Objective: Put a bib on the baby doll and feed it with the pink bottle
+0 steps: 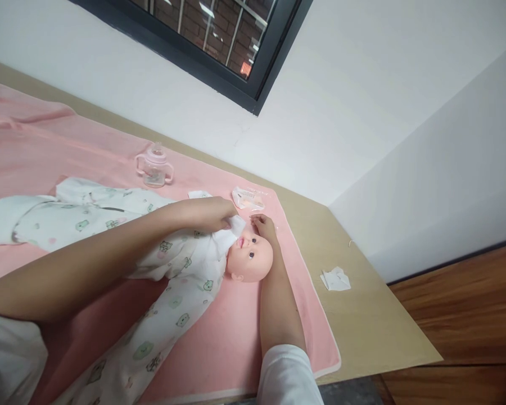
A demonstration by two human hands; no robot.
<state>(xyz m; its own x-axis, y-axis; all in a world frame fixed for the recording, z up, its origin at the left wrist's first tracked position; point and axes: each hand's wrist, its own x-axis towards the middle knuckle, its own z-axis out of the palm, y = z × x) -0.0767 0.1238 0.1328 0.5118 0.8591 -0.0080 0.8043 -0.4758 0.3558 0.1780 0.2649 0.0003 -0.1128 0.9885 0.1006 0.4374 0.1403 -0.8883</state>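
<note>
A baby doll lies on its back, its bald head toward the right, dressed in a white printed romper. My left hand reaches across its chest, fingers closed on a white tissue that lies against the doll's chin and neck. Past the head, my right hand is at the far side of the doll's face, its fingers loosely curled and somewhat apart, with nothing visible in them. My right forearm passes close along the crown of the head. Just beyond the right hand is a clear plastic packet.
A pink-handled baby bottle stands upright on the pink blanket. Another white piece shows behind my left hand. A crumpled tissue lies on the bare tabletop. White walls and a dark-framed window bound the far side.
</note>
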